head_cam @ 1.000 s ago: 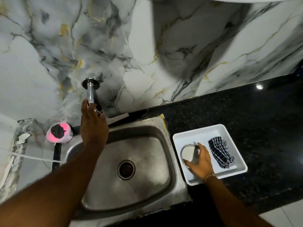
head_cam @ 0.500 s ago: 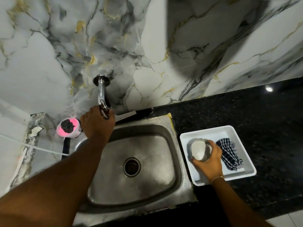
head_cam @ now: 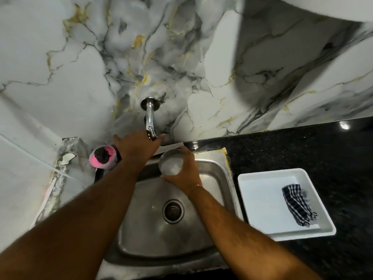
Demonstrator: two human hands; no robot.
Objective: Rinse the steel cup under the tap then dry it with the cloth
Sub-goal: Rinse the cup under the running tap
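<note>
two hands at work, head view only. the right hand point(head_cam: 182, 174) is wrapped around the steel cup point(head_cam: 171, 163), fingers curled round its wall, holding it over the back of the sink point(head_cam: 212, 178), just beside and below the tap point(head_cam: 150, 122). the left hand point(head_cam: 135, 146) rests on the tap's outlet end, fingers spread over it; whether it grips a handle i cannot tell. no stream of water shows, so i judge this the start of the rinse: tap about to be opened, cup not quite under the spout. next move calls for the cup to slide left beneath the outlet. the cup's mouth faces up towards the camera, long axis roughly upright, tipped a little. the checked cloth point(head_cam: 298, 205) waits in the white tray point(head_cam: 262, 199), well apart on the counter.
</note>
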